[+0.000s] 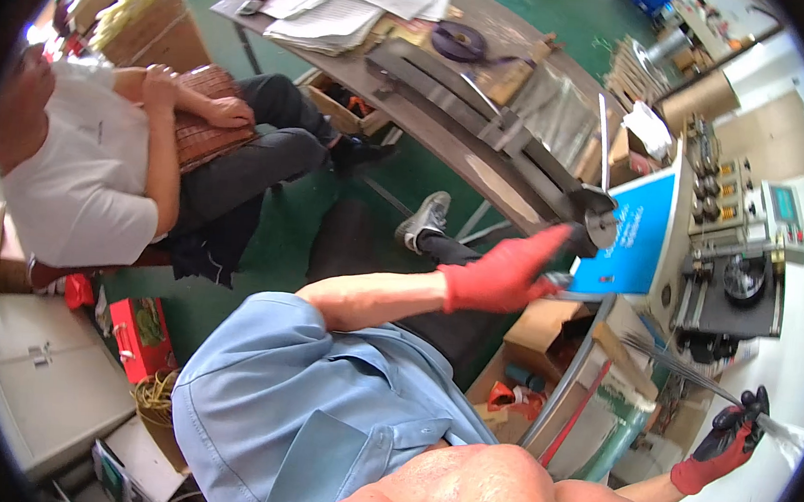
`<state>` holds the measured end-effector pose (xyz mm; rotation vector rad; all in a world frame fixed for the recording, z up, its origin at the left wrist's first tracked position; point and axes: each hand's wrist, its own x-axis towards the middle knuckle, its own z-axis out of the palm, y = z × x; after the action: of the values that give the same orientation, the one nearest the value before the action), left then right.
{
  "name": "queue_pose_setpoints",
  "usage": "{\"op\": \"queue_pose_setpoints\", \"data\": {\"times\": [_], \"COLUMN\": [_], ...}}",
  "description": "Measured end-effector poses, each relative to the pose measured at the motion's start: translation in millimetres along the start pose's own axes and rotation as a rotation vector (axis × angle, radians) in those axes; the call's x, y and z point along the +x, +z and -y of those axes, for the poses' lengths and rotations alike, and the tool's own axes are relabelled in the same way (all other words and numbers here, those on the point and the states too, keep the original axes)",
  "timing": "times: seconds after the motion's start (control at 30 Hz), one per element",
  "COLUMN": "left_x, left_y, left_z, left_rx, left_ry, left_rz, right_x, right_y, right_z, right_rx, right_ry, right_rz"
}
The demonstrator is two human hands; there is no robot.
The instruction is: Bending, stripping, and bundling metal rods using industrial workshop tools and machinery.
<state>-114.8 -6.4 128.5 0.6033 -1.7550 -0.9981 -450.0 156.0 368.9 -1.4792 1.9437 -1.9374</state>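
Closed in a red glove, the left hand (503,275) touches the lower edge of a blue panel (634,232) on the bench machine (738,247), while the right hand (732,440), gloved red and black, clasps a bundle of thin metal rods (683,371) low at right.

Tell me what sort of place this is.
Probably a small metalworking workshop: a bench machine with dials, long steel strips on a cluttered worktable, and a gloved right hand holding thin metal rods.
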Motion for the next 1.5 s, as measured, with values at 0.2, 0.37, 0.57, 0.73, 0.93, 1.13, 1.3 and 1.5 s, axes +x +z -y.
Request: {"op": "queue_pose_setpoints", "data": {"times": [0.2, 0.37, 0.57, 0.73, 0.93, 1.13, 1.3, 1.5], "left_x": [20, 2, -15, -21, -23, -12, -3, 6], "left_y": [-3, -24, -75, -92, -95, -106, -99, -88], "left_z": [-55, -14, -10, -1, 13, 16, 19, 36], "left_rx": [0.364, -0.043, -0.042, -0.065, -0.21, -0.15, 0.275, 0.203], "left_ry": [0.261, -0.074, -0.061, 0.013, -0.055, 0.033, -0.013, -0.112], "left_rz": [-0.182, -0.218, -0.305, -0.301, -0.299, -0.259, -0.14, -0.023], "right_x": [5, 26, 24, 8, -26, -25, -28, -26], "right_y": [173, 264, 330, 344, 350, 352, 353, 354], "right_z": [-9, -16, -36, -35, -4, 10, 26, 31], "right_rx": [0.289, 0.821, 0.872, 0.798, 0.816, 0.679, 0.703, 0.545], "right_ry": [0.03, 0.369, 0.502, 0.458, 0.63, 0.327, 0.12, 0.006], "right_rz": [0.398, 0.67, 0.704, 0.83, 0.666, 0.725, 0.788, 0.744]}}
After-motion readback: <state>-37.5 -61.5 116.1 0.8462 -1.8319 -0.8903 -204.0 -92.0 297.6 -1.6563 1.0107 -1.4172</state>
